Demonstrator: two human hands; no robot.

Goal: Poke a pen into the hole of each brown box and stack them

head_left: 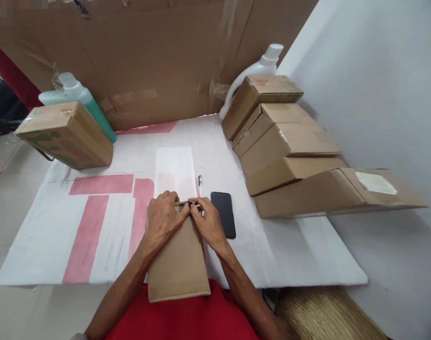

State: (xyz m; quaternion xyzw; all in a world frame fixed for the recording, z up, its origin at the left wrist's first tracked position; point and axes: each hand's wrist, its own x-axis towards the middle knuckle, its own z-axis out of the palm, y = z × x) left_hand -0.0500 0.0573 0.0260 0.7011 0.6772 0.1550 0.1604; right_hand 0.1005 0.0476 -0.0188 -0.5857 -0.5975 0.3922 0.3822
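Note:
A flat brown cardboard box (178, 269) lies at the table's front edge, its near end sticking out over my lap. My left hand (164, 215) is closed around the box's far left corner, thumb on top. From the other side, my right hand (208, 219) grips the far right corner with bent fingers. Both thumbs meet at the far edge, where a small dark spot shows between them; I cannot make out what it is. Just right of my right hand lies a black phone (223, 215). A pen (200, 184) rests beyond my fingers, beside a white paper strip (175, 165).
Several brown cardboard boxes (272, 165) lean in a row on the right, with a white jug (271, 56) behind. At the left stand another box (73, 137) and a green-liquid bottle (98, 115). A large cardboard panel (158, 61) closes off the back of the white-and-pink covered table (272, 259).

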